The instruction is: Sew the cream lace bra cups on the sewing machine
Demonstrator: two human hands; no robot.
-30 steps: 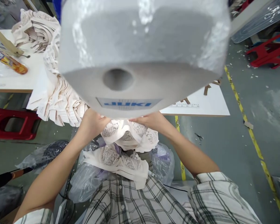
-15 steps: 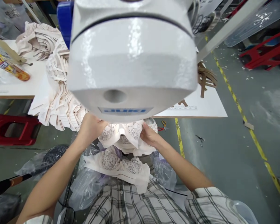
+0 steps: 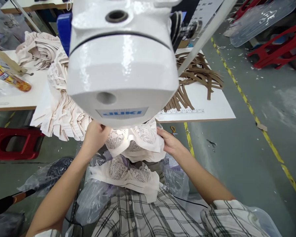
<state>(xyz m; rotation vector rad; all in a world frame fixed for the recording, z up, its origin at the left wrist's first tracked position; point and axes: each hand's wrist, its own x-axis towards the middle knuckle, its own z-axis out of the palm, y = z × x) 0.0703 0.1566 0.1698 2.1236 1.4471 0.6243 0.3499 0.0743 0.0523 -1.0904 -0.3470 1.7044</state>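
A cream lace bra (image 3: 145,136) is stretched between my two hands, just under the head of a white sewing machine (image 3: 123,75). My left hand (image 3: 96,135) grips the bra's left side, its fingertips partly hidden by the machine head. At the bra's right edge, my right hand (image 3: 169,141) pinches the fabric between thumb and fingers. The needle area is hidden behind the machine head. A second cream lace bra (image 3: 128,174) lies across my lap, below the one in my hands.
Stacked cream bra pieces (image 3: 64,115) hang over the table's left front edge. Brown fabric strips (image 3: 197,75) and a clear ruler (image 3: 182,113) lie on the white table (image 3: 219,108) to the right. A red stool (image 3: 17,143) is at left. Yellow-handled snips (image 3: 173,130) show below the table edge.
My right hand has moved right, along the bra's edge, and the bra is spread wider. The view has shifted, so the machine head appears farther left and more brown strips show.
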